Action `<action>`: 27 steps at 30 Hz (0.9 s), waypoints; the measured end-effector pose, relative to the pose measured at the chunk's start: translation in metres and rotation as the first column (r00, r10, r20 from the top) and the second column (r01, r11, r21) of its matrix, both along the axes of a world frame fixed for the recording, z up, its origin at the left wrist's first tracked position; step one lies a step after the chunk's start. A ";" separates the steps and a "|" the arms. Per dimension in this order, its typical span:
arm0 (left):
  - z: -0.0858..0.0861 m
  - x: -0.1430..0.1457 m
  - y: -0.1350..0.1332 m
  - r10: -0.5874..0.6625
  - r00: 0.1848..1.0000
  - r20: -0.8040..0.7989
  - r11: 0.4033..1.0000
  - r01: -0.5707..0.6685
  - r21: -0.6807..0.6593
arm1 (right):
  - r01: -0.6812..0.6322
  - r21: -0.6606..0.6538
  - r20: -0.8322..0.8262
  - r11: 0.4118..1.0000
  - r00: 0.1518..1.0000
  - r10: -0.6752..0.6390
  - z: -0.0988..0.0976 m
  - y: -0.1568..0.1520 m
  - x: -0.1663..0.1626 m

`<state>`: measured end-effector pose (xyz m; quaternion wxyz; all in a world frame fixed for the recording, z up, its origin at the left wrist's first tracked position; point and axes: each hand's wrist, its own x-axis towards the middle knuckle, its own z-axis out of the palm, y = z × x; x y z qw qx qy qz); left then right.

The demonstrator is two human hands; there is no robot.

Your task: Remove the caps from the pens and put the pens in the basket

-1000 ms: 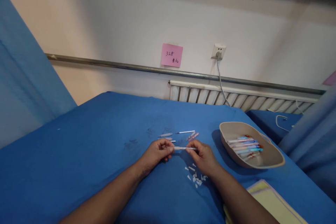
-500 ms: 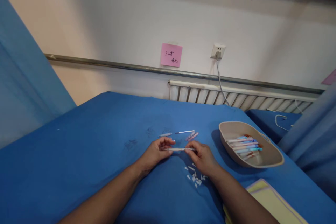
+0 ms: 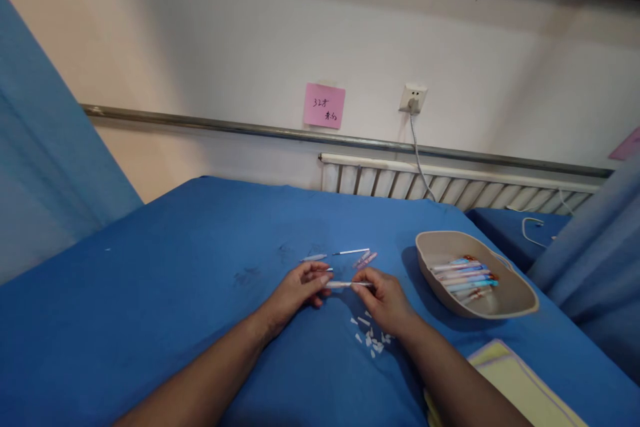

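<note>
My left hand (image 3: pixel 295 293) and my right hand (image 3: pixel 383 299) hold the two ends of a thin white pen part (image 3: pixel 343 285) just above the blue cloth (image 3: pixel 165 293). Both hands pinch it with their fingertips. Behind the hands lie a loose refill (image 3: pixel 353 252), a pinkish pen piece (image 3: pixel 367 259) and a white pen piece (image 3: pixel 314 257). Below my right hand sits a small heap of white scraps (image 3: pixel 373 340).
A beige oval tray (image 3: pixel 510 303) with several coloured pens (image 3: pixel 465 273) stands to the right. A yellow pad (image 3: pixel 520 387) lies at the lower right. A radiator (image 3: pixel 450 187), a wall socket with cable (image 3: pixel 414 99) and a pink note (image 3: pixel 324 106) are behind.
The hands and the pen part have hardly moved; the view has shifted slightly.
</note>
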<state>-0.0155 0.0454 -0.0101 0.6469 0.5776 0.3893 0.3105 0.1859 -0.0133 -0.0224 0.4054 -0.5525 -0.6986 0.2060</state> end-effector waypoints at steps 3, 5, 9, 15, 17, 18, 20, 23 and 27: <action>-0.003 0.002 0.000 -0.055 0.995 -0.079 0.998 0.053 -0.020 | -0.004 0.007 -0.015 1.000 1.000 0.004 0.000 0.000 0.000; -0.005 0.003 0.001 -0.058 0.994 -0.091 0.998 0.059 0.004 | -0.017 0.008 -0.014 1.000 1.000 0.017 -0.001 0.001 0.000; -0.005 0.002 0.001 -0.031 0.997 -0.072 0.998 0.034 0.052 | -0.035 0.001 -0.003 0.999 0.999 0.035 -0.001 0.001 0.000; 0.000 0.002 -0.001 -0.012 0.999 -0.042 1.000 0.013 0.029 | 0.007 0.008 -0.069 1.000 0.998 -0.007 0.000 0.001 -0.001; 0.001 0.003 0.000 -0.035 0.998 -0.057 0.999 0.035 0.008 | 0.006 0.016 -0.083 1.000 0.997 -0.004 0.000 0.001 -0.001; 0.001 0.003 0.000 -0.045 0.997 -0.067 0.999 0.045 0.003 | 0.000 0.019 -0.090 1.000 0.996 0.002 0.000 0.002 -0.001; 0.002 0.002 0.000 -0.052 0.996 -0.072 0.999 0.053 0.002 | -0.001 0.017 -0.116 1.000 0.993 0.003 0.000 0.002 -0.001; 0.004 0.001 0.000 -0.050 0.998 -0.048 0.999 0.050 0.003 | 0.022 -0.026 -0.207 0.999 0.978 -0.027 -0.001 0.004 -0.002; 0.005 -0.001 0.001 -0.056 0.998 -0.027 0.998 0.056 0.008 | 0.001 -0.105 -0.444 0.994 0.895 -0.047 0.000 0.007 -0.005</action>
